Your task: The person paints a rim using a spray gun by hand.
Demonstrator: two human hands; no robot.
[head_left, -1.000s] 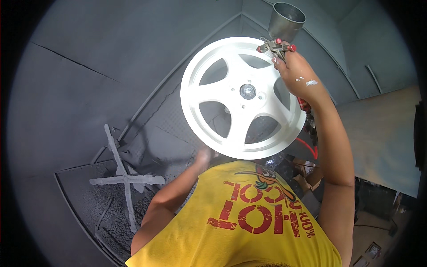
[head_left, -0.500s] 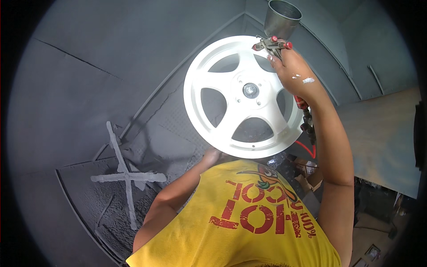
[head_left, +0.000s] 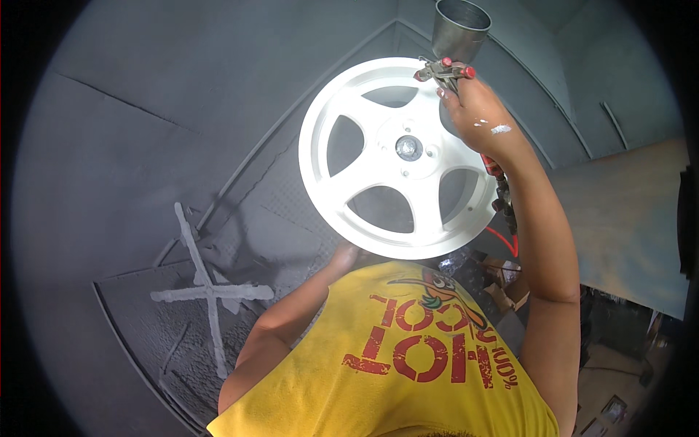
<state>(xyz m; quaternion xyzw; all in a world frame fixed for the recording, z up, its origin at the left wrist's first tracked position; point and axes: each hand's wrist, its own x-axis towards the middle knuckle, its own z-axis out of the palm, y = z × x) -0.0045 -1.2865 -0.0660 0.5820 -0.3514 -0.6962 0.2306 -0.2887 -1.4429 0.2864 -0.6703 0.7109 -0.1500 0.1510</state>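
A white five-spoke wheel rim (head_left: 429, 218) hangs or stands in front of me, its support out of sight. My right hand (head_left: 480, 109) is wrapped round a spray gun (head_left: 445, 71) with red knobs and a metal paint cup (head_left: 459, 33) on top. The gun's nozzle points left over the rim's upper right edge. White paint specks mark the back of that hand. My left hand (head_left: 344, 255) is at the wheel's lower left edge; its fingers are hidden behind the rim, so I cannot tell what they hold.
A grey, paint-crusted cross-shaped stand (head_left: 210, 291) is at the lower left. Grey booth walls (head_left: 138, 153) surround the wheel. A red hose (head_left: 504, 239) hangs below the gun. A cardboard box (head_left: 502, 291) and clutter lie behind my right arm, near a large board (head_left: 633, 218).
The wheel has turned counterclockwise in the picture; its valve hole has moved from the bottom to the lower right. My right hand and the spray gun have barely moved.
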